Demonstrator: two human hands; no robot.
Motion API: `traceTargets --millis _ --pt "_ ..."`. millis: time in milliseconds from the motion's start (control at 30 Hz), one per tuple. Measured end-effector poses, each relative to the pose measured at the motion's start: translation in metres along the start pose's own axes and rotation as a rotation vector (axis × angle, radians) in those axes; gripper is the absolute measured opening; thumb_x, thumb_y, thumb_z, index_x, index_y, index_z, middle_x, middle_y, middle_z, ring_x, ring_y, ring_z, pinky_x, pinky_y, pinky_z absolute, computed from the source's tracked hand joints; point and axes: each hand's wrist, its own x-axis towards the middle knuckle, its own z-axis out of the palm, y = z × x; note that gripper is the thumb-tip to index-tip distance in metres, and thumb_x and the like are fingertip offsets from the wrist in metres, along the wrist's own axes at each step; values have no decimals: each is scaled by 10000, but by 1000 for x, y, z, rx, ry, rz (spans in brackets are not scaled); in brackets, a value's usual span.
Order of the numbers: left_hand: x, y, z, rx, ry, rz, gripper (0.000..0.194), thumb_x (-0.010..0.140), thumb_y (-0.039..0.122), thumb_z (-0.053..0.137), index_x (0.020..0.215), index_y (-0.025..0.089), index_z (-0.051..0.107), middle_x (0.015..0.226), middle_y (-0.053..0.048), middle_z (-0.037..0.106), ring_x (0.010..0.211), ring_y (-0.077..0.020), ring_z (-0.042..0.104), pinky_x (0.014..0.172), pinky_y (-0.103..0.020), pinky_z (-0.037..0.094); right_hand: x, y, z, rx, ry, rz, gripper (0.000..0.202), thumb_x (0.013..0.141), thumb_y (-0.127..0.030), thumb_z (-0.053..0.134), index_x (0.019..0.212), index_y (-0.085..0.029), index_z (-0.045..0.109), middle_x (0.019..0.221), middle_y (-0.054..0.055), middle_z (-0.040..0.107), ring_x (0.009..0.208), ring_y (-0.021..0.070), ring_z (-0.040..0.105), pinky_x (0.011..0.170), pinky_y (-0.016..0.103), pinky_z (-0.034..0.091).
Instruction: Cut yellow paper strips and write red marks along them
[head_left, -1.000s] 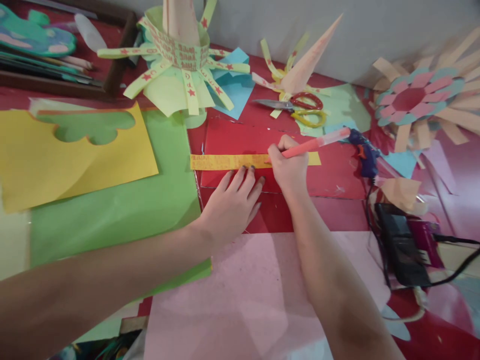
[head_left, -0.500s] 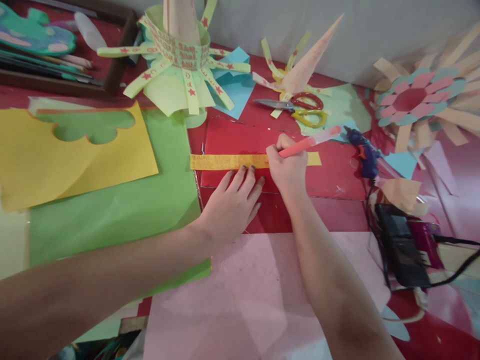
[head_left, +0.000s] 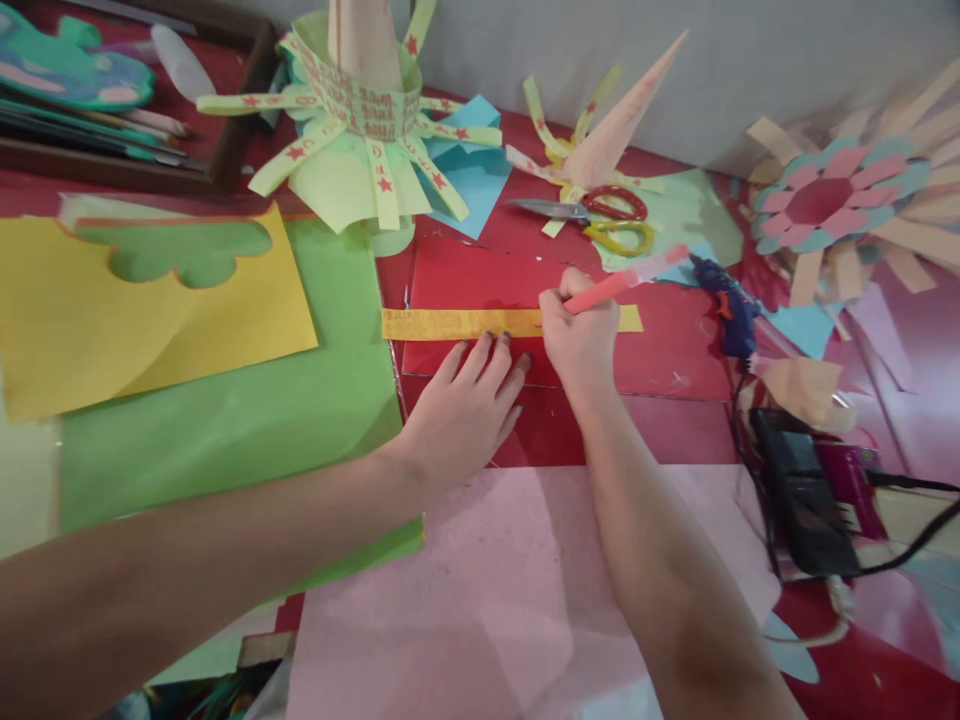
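Observation:
A narrow yellow paper strip (head_left: 450,323) with small reddish markings lies across a red board (head_left: 480,275). My right hand (head_left: 581,325) grips a pinkish-red pen (head_left: 626,280), its tip down at the strip; the strip's right end shows beyond the hand. My left hand (head_left: 469,405) lies flat with fingers apart, its fingertips on the strip's lower edge and the red board.
Scissors (head_left: 619,208) and a glue gun (head_left: 727,300) lie beyond my right hand. Paper crafts (head_left: 375,110) stand at the back. Yellow (head_left: 225,330) and green sheets (head_left: 225,430) are left, pink paper (head_left: 465,590) in front, a black power strip (head_left: 802,490) right.
My right hand and the pen have shifted slightly to the right along the strip. My left hand stays in place.

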Motion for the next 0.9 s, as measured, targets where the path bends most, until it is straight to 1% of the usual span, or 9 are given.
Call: traceTargets --millis 100,200,267,400,467,567,700,833,900 --pt "0 0 0 -6 2 2 449 933 268 293 1308 75 447 1323 -182 484 1227 -311 441 999 -435 379 -2 3 0 140 116 58 361 784 -161 454 559 -231 180 524 -74 178 479 66 238 481 236 264" --pt "0 0 0 2 8 5 447 931 267 301 1305 73 451 1321 -185 485 1224 -311 444 993 -434 385 -7 -4 -2 264 191 51 333 841 -283 450 586 -231 243 511 -80 252 453 63 326 473 233 312" --pt "-1 0 1 5 9 3 447 926 267 316 1306 74 449 1321 -183 485 1222 -309 445 993 -431 387 -11 -12 -2 340 150 54 292 858 -350 438 626 -233 305 492 -88 300 419 62 363 453 233 322" --pt "0 -1 2 6 25 11 441 912 261 338 1290 71 464 1310 -180 494 1215 -309 452 996 -431 386 -16 -22 1 459 -123 118 303 869 -418 411 635 -230 371 432 -97 317 358 56 363 412 227 318" --pt "0 0 3 10 30 14 444 912 264 338 1293 70 458 1306 -181 496 1209 -311 458 992 -434 390 -15 -21 3 478 -190 147 334 868 -435 410 609 -228 371 412 -97 309 341 52 356 396 224 309" --pt "-1 0 2 24 32 4 452 915 264 337 1304 61 443 1304 -180 497 1206 -315 462 984 -431 401 -11 -16 4 507 -193 177 337 871 -437 406 609 -230 364 405 -99 306 323 47 341 368 220 280" --pt "-2 2 3 58 65 5 430 913 242 340 1257 33 492 1279 -189 520 1197 -326 477 976 -420 418 -10 -13 4 507 -192 170 328 845 -398 476 602 -233 329 430 -98 289 343 48 329 371 225 267" --pt "-4 3 2 81 95 11 421 912 222 340 1237 14 510 1256 -197 542 1172 -320 506 971 -411 429 -11 -15 6 443 -113 134 412 816 -361 520 549 -225 237 484 -80 228 416 52 302 427 232 289" --pt "-4 4 2 84 96 18 420 910 216 342 1229 7 515 1252 -207 544 1168 -321 510 963 -406 437 -11 -15 6 399 -96 109 430 803 -288 530 534 -220 201 498 -76 202 442 52 264 447 234 279"
